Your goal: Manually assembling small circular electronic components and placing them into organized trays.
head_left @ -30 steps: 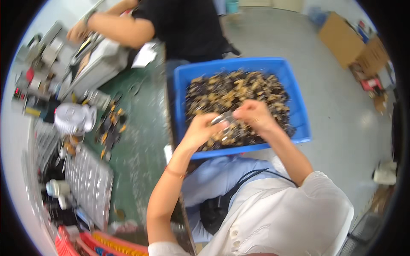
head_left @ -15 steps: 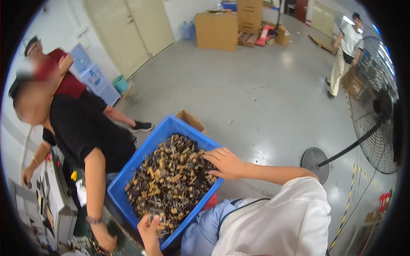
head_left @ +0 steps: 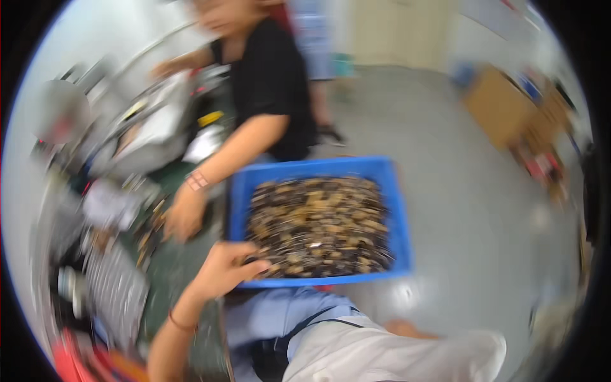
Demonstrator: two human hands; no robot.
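My left hand [head_left: 228,268] is at the near left corner of a blue plastic bin [head_left: 400,223]. Its thumb and fingers pinch a small dark piece [head_left: 250,260], blurred by motion. A heap of small black and tan parts [head_left: 318,223], some with thin shiny leads, fills much of the bin. Of my right arm only a patch of skin [head_left: 410,329] shows beside my white shirt, below the bin's near edge; its fingers cannot be made out.
Left of the bin runs a green-topped workbench [head_left: 172,286] with a pale machine [head_left: 149,137] and loose parts. A co-worker in black [head_left: 270,76] reaches a hand [head_left: 186,213] down to those parts. Cardboard boxes [head_left: 499,105] stand on the grey floor at the far right.
The view has swung left, bringing more of the bench into sight. My right hand has left the heap. My left hand has moved from over the parts to the bin's near left corner.
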